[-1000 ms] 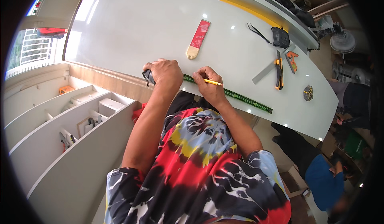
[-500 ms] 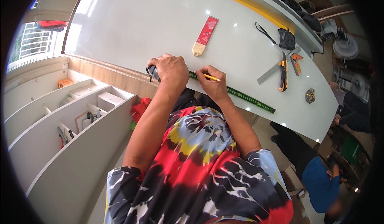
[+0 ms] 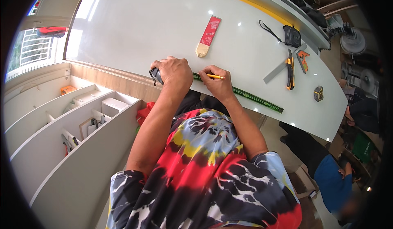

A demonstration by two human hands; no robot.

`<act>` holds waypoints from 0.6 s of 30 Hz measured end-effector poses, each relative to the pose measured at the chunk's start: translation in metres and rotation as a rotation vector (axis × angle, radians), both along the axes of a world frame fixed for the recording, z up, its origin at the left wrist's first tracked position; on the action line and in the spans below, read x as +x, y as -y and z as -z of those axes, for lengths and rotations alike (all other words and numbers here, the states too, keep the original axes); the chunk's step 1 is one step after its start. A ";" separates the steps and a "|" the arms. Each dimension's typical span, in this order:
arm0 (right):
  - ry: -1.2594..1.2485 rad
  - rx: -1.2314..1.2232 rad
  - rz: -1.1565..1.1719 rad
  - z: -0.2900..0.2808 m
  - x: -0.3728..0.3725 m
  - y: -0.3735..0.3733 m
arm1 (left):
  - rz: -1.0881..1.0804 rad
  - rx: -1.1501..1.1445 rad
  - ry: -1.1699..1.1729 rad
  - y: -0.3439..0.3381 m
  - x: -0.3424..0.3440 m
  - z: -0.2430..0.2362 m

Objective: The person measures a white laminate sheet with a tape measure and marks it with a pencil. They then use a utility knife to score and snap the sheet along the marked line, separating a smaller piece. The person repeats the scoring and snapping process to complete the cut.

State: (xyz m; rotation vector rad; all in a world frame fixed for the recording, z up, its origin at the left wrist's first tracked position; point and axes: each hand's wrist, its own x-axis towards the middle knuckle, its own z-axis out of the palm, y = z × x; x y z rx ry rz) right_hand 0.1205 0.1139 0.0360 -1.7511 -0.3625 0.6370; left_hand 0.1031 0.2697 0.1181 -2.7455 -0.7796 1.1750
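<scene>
Head view. Left hand: fingers curled over a dark tape measure at the near edge of the white tabletop; the fingers' undersides are hidden from me. The green blade runs rightward out of it, close along that same edge, its free end lying on the surface. Right hand: thumb and fingers pinching a yellow pencil just over the blade; I cannot tell whether the point touches. Farther back on the tabletop: a flat red-and-cream strip. To the right: a black strapped tape, a utility knife crossing the metal arm of a square with an orange handle, and a small yellow-and-black tape. A person in blue is at lower right.
</scene>
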 end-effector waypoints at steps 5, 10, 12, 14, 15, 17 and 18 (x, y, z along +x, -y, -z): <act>-0.088 0.000 -0.009 -0.002 0.000 0.002 | 0.008 0.008 -0.013 0.001 0.000 -0.001; -0.065 -0.014 -0.008 -0.001 -0.001 0.003 | 0.012 0.007 -0.013 0.004 -0.003 -0.002; -0.053 -0.008 -0.008 0.000 -0.001 0.003 | 0.010 0.007 -0.010 0.004 -0.004 -0.002; -0.059 -0.003 -0.007 0.001 -0.002 0.003 | 0.018 0.033 -0.005 0.005 -0.005 -0.001; -0.025 0.013 -0.008 0.001 -0.002 0.003 | 0.021 0.038 -0.003 0.005 -0.006 -0.001; 0.008 0.027 -0.004 0.001 -0.003 0.003 | 0.025 0.047 0.000 0.005 -0.007 0.000; -0.005 0.022 0.000 0.001 -0.003 0.003 | 0.025 0.042 -0.006 0.005 -0.007 0.001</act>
